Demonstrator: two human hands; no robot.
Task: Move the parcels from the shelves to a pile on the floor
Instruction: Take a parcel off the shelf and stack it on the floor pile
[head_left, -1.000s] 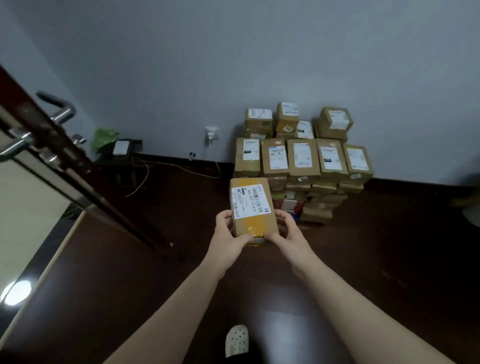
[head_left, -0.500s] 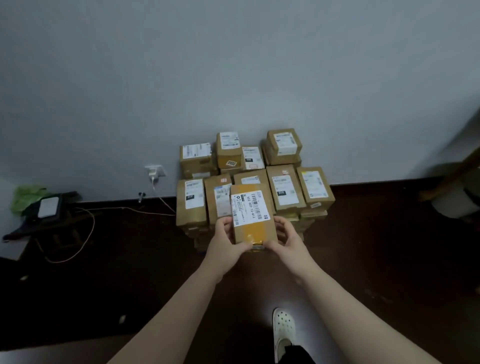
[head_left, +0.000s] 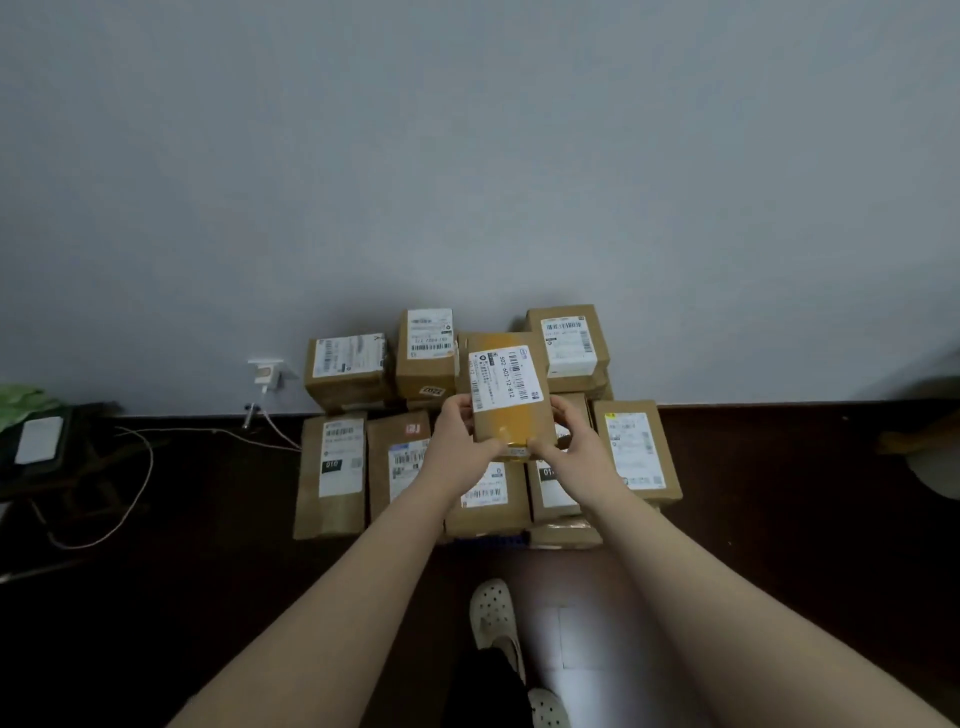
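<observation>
Head view: you hold one parcel (head_left: 511, 400) with both hands over the pile (head_left: 332, 478) stacked against the grey wall (head_left: 467, 156).
Parcel: a sealed brown carton with yellow tape and a white barcode label facing up. It sits above the pile's middle, and whether it touches a box below cannot be told.
Left hand (head_left: 457, 441): thumb on the top face, fingers clamped round the near left corner.
Right hand (head_left: 571, 441): thumb on top, fingers curled round the near right corner.
Pile: labelled brown cartons, all taped shut with their contents hidden, standing on the dark floor (head_left: 208, 571) in two rows, the back row higher.
Count: one parcel in your hands and at least nine in the pile, with more partly hidden behind your hands.
Feet: two white perforated clogs (head_left: 493, 613), near the bottom edge.
Left of the pile: one wall socket (head_left: 267, 371) with a plug, one thin cable (head_left: 135, 467) looping over the floor, and one flat white device (head_left: 39, 439) on a dark stand.
</observation>
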